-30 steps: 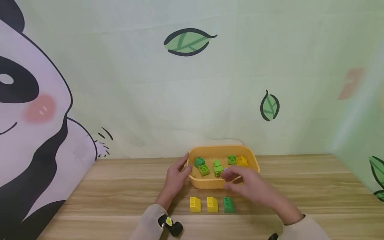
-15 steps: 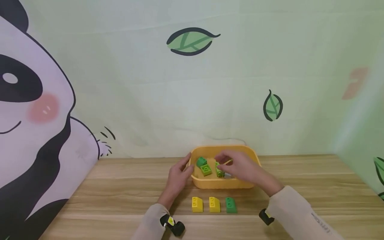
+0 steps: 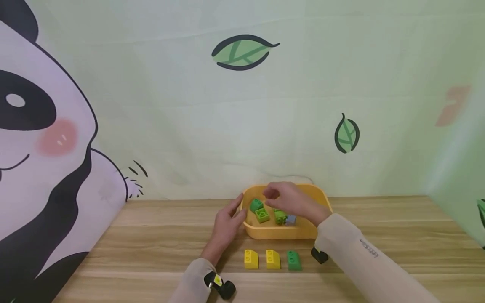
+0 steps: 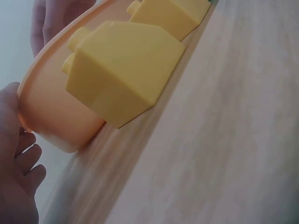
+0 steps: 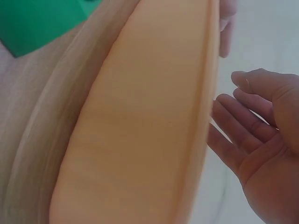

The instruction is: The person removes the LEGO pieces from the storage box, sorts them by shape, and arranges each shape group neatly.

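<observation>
My left hand (image 3: 226, 223) grips the left end of a yellow-orange plastic bin (image 3: 282, 232), its thumb at the rim and fingers along the outside. Over the bin's middle hovers my right hand (image 3: 289, 201); the right wrist view shows its fingers (image 5: 247, 133) loosely bent with nothing between them. Below it in the bin lie a dark green toy brick (image 3: 256, 205), a light green one (image 3: 262, 215), a light green piece (image 3: 280, 217) partly covered by the hand, and a blue-grey brick (image 3: 290, 220). My right hand and forearm hide the bin's right part.
In front of the bin, a row of sloped toy bricks stands on the wooden table (image 3: 159, 240): a yellow one (image 3: 251, 259), another yellow one (image 3: 273, 259) and a green one (image 3: 294, 260). A pale green printed cloth (image 3: 182, 126) hangs right behind the bin.
My right hand has moved from the bin's front right edge leftward and farther back, over its middle. The blue-grey brick has come into view. My left hand stays at the bin's left end.
</observation>
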`<state>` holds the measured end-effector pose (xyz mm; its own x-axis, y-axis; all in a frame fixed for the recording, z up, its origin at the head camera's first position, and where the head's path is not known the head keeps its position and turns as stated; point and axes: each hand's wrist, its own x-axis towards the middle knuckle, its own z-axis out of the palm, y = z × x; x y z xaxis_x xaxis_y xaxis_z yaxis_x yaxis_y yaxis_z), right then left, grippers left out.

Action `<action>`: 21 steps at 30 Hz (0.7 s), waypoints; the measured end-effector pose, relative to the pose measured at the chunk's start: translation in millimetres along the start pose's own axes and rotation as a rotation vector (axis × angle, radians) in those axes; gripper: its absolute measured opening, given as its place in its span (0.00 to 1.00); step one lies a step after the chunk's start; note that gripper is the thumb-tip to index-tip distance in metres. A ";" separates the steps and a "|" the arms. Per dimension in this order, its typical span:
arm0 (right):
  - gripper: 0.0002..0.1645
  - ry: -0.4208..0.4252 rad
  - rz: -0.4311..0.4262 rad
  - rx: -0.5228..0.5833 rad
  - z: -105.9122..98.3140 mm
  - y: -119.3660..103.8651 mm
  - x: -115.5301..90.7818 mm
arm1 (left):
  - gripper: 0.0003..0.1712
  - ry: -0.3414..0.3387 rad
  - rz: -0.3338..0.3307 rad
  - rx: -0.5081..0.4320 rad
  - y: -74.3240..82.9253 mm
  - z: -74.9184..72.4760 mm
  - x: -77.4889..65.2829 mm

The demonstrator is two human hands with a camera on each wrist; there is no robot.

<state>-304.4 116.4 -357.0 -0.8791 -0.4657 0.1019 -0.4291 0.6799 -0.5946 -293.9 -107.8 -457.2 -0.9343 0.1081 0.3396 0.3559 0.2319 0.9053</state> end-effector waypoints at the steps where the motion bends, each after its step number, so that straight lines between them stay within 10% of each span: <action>1: 0.15 -0.005 0.011 -0.003 1.3 1.4 3.6 | 0.30 0.002 -0.002 0.000 0.3 0.0 0.2; 21: 0.13 -0.067 0.085 -0.060 21.9 13.5 40.0 | 0.31 -0.001 0.008 -0.006 0.4 0.3 0.5</action>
<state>-340.9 94.6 -378.4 -0.8980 -0.4401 -0.0013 -0.3669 0.7503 -0.5500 -294.2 -107.3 -456.8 -0.9315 0.1111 0.3463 0.3630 0.2254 0.9041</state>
